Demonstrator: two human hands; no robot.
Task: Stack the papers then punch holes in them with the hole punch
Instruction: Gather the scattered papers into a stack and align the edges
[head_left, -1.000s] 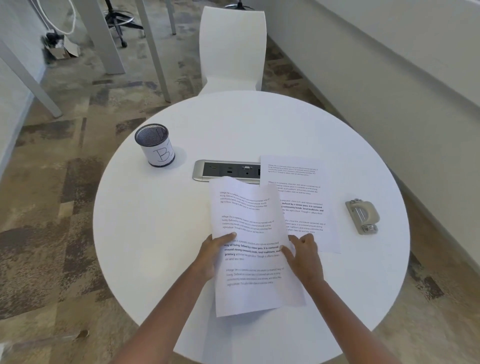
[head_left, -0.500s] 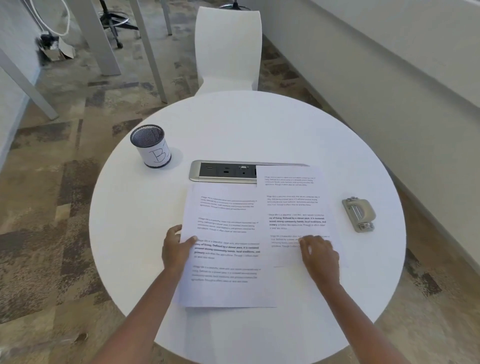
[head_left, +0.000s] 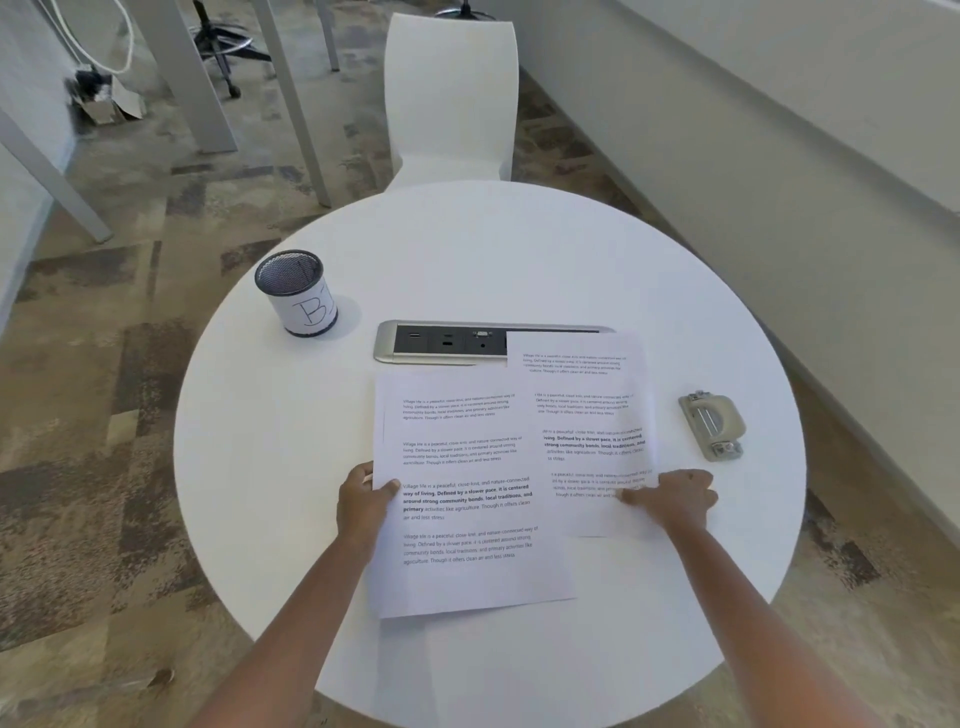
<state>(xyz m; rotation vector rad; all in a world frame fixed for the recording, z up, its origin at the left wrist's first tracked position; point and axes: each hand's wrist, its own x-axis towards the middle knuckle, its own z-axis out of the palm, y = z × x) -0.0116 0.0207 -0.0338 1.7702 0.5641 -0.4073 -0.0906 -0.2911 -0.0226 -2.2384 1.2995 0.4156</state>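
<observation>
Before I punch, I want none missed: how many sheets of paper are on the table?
2. The near sheet lies front-centre, left hand pinching its left edge; the far sheet lies right of it, partly beneath, right hand touching it. Others might hide underneath.

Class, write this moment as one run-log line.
phase: stacking | left hand: grips left sheet | right hand: touches right sheet | hole punch: untouched on table

The far printed white sheet (head_left: 582, 395) covers the right end of the silver socket panel (head_left: 441, 343). The near printed white sheet (head_left: 467, 519) hides that sheet's line starts.
</observation>
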